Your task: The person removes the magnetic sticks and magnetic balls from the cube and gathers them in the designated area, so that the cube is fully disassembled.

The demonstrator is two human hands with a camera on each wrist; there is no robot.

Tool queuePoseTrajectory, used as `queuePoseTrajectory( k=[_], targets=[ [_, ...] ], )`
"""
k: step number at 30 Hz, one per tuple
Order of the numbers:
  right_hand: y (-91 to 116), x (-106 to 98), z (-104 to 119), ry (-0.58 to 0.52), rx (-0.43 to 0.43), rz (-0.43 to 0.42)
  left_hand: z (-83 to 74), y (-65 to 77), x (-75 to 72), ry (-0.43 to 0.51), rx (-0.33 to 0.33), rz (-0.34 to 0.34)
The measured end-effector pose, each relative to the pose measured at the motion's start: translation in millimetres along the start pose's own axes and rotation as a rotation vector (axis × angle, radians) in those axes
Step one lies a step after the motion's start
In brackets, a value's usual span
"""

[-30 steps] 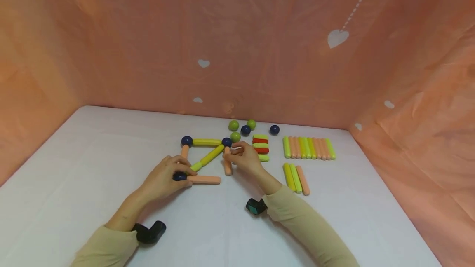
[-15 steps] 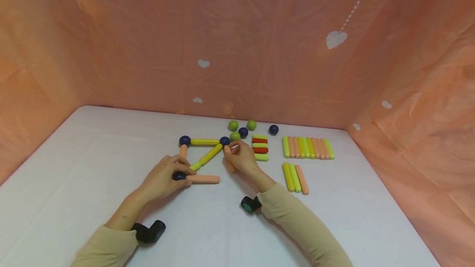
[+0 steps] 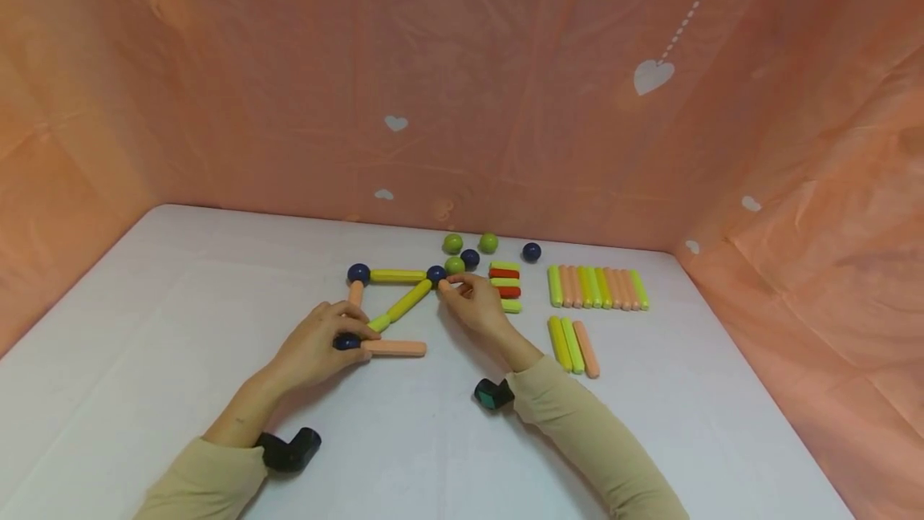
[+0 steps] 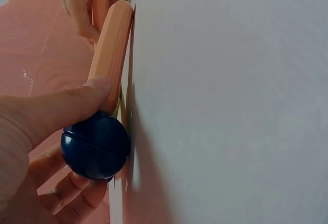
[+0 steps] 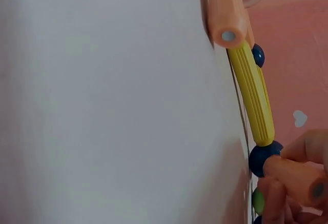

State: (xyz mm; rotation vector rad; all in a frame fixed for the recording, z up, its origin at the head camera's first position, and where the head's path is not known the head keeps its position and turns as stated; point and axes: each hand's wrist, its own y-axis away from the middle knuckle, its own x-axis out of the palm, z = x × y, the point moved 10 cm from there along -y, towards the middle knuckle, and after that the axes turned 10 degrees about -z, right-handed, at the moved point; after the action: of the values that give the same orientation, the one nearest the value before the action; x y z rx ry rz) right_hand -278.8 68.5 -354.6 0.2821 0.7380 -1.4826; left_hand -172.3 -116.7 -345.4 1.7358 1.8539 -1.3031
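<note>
My left hand (image 3: 314,353) holds a dark blue ball (image 4: 96,146) at the front corner of a stick-and-ball frame, thumb along the orange stick (image 3: 397,349) that points right from it. A second orange stick (image 3: 356,294) runs from that corner back to another blue ball (image 3: 358,273). A yellow stick (image 3: 399,275) joins this to the right blue ball (image 3: 436,274). Yellow and light green sticks (image 3: 410,301) make a diagonal. My right hand (image 3: 476,307) pinches a short-looking orange stick (image 5: 293,178), one end at the right blue ball; its free end shows a grey disc.
Green balls (image 3: 452,243) and dark blue balls (image 3: 531,252) lie behind my right hand. Short green and red sticks (image 3: 504,283) are stacked in a column beside it. Farther right are a row of long sticks (image 3: 599,288) and three more sticks (image 3: 573,346) on the white table (image 3: 433,440).
The orange stick in my right hand has swung from pointing toward the front to being mostly hidden by the fingers. The right ball has shifted slightly left. My left hand stays nearly still.
</note>
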Motion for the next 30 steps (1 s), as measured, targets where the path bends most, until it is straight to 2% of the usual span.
queuePoseTrajectory(
  k=[4,7,11,15,21,30],
  targets=[
    [1,-2,-5,-0.025,0.006,-0.001,-0.7,-0.5,3.0,0.0,-0.002,0.005],
    [4,-8,-11,-0.092,0.071,-0.012,-1.8,-0.6,3.7,-0.005,-0.003,0.006],
    [10,-22,-16,-0.199,0.135,-0.03,-3.8,-1.2,1.4,-0.01,0.006,-0.005],
    [12,-38,-21,-0.27,0.134,-0.073,-3.7,-1.8,0.2,-0.013,0.018,-0.008],
    [16,-58,-34,-0.295,0.17,-0.137,-2.9,-1.7,-0.1,-0.043,0.051,-0.005],
    [25,-89,-59,-0.276,0.254,-0.148,-4.7,-2.6,2.0,-0.055,0.043,0.017]
  ],
)
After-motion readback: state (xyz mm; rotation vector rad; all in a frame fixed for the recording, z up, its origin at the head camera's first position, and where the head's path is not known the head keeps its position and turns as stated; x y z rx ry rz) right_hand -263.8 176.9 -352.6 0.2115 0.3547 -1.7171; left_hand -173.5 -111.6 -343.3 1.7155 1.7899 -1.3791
